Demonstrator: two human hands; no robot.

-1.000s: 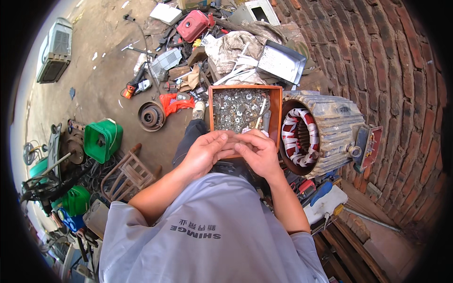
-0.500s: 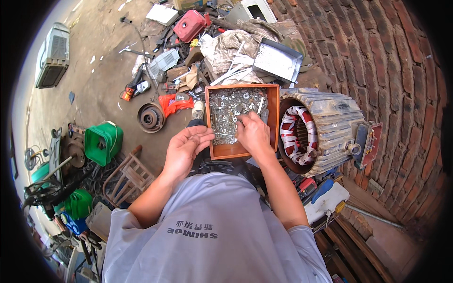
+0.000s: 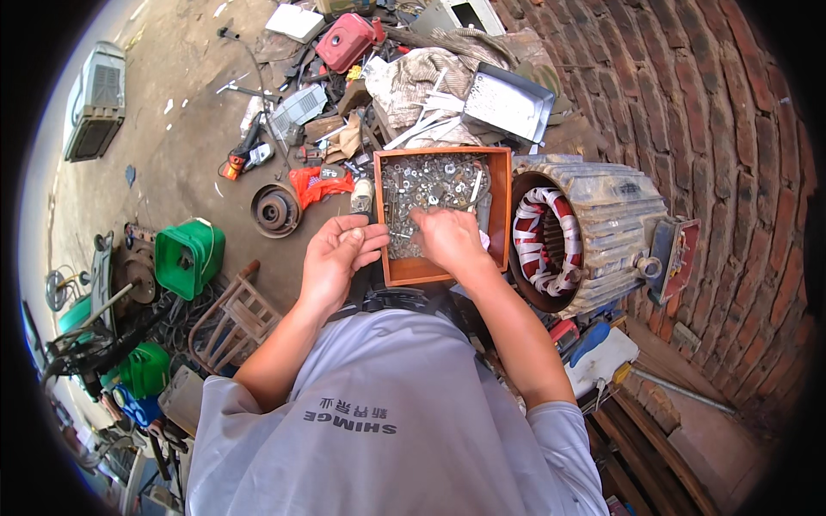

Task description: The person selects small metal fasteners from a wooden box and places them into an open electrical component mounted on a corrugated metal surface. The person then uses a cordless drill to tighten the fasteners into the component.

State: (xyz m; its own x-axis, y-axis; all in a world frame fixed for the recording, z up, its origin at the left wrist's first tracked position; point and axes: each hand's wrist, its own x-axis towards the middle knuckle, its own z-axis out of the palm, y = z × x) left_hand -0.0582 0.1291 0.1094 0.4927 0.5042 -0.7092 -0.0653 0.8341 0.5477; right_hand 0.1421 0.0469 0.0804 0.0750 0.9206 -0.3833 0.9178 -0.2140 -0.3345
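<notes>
A shallow orange-brown wooden box (image 3: 443,152) filled with loose nuts, washers and bolts lies in front of me. My right hand (image 3: 449,241) reaches over its near side, fingers bent together and tips down among the small hardware. What those fingertips pinch, if anything, is too small to make out. Beside the box's left wall is my left hand (image 3: 337,258), palm partly up, with the thumb folded onto curled fingers. Anything inside that closed hand is hidden.
Right of the box lies a large finned motor housing (image 3: 615,224) with red-and-white windings, near a brick wall (image 3: 688,103). Ahead are a cloth (image 3: 413,86), metal tray (image 3: 508,103) and red fuel tank (image 3: 344,41). Left are a pulley (image 3: 275,211), green bucket (image 3: 202,258) and angle grinder (image 3: 245,157).
My right hand has shifted left within the box, its fingertips now lower among the hardware. The left hand's fingers have curled in, with the thumb folded over them.
</notes>
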